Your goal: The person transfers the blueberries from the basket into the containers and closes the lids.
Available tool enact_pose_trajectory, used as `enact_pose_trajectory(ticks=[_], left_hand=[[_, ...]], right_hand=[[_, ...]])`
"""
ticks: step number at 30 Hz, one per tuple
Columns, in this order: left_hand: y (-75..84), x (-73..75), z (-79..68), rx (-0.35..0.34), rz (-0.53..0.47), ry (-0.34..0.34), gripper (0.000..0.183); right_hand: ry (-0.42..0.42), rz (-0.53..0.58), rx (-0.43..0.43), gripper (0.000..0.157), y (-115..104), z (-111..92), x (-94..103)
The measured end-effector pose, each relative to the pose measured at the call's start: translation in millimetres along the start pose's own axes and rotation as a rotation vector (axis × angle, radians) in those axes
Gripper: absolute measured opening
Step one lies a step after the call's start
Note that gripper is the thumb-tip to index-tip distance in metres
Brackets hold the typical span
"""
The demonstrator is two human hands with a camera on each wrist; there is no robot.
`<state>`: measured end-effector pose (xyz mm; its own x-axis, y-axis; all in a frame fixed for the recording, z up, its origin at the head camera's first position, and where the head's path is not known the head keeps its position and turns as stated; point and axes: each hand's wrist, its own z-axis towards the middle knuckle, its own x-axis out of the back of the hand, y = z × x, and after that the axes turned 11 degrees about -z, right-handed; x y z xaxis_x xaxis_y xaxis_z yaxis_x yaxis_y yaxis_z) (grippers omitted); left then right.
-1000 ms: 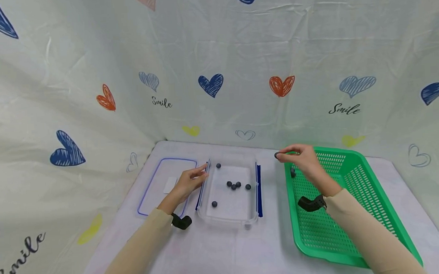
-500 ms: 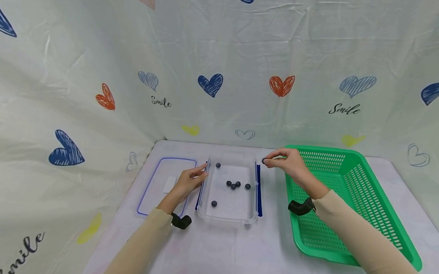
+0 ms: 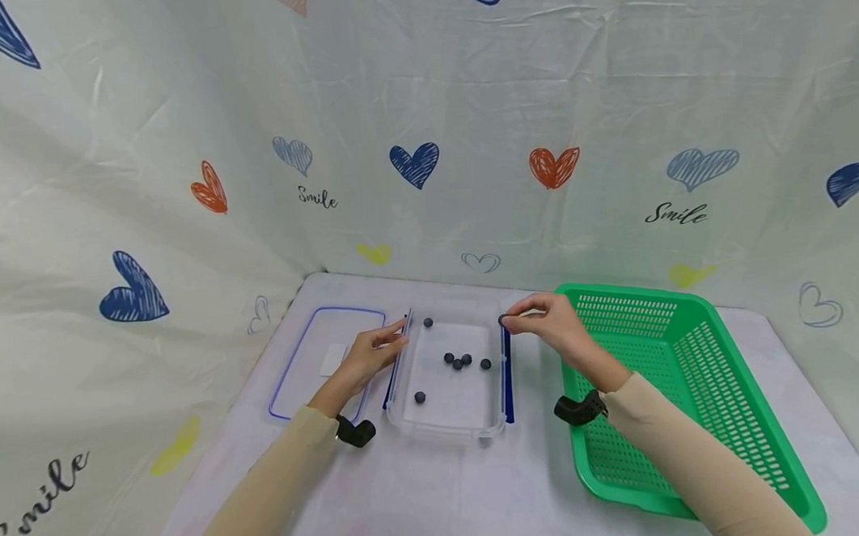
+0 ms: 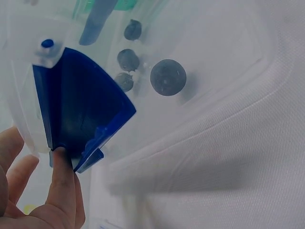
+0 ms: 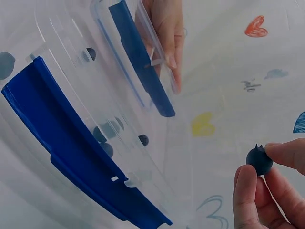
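A clear plastic container (image 3: 448, 425) with blue latches stands open-topped, several blueberries (image 3: 457, 364) lying apart or clustered on its floor. At its left wall, my left hand (image 3: 365, 359) holds the side by a lowered blue latch (image 4: 81, 100), fingertips right at the latch's end. My right hand (image 3: 549, 326) pinches one blueberry (image 5: 259, 160) between thumb and fingers, its small crown pointing up. In the head view that blueberry overlaps the container's far right edge, mostly covered by the fingertips. The right wrist view places the hand beyond the right-side latch (image 5: 66, 143).
A green perforated basket (image 3: 581, 454) sits at the right, under my right forearm. Left of the container, a clear lid (image 3: 300, 372) with a blue seal lies flat on the white-covered table (image 3: 427, 503). A heart-printed curtain (image 3: 485, 208) hangs behind and at the sides.
My right hand has moved left, carrying the blueberry from over the basket's left rim to the container's right edge. The left hand and the berries in the container have stayed put.
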<state>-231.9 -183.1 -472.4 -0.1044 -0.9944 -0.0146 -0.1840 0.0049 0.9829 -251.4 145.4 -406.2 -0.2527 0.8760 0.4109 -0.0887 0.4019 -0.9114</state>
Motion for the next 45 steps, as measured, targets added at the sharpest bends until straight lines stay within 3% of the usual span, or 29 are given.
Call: enact_pose_trajectory(ticks=[12,19,39,45], left_hand=[[-3.4,0.9,2.3,-0.012,0.010,0.010,0.052],[-2.7,0.0,2.6,-0.010,0.003,0.004,0.052],[-2.7,-0.1,0.5,-0.004,0.026,0.018,0.053],[-1.5,-1.6,0.7,-0.002,0.026,0.025,0.052]], right_hand=[[-0.046,-0.018,0.002,0.032,-1.0,1.1,-14.3],[-0.039,-0.010,-0.007,0.033,-1.0,0.1,-12.0],[0.141,0.033,0.011,0.040,22.5,-8.0,38.4],[0.162,0.053,0.003,0.045,30.6,-11.9,52.7]])
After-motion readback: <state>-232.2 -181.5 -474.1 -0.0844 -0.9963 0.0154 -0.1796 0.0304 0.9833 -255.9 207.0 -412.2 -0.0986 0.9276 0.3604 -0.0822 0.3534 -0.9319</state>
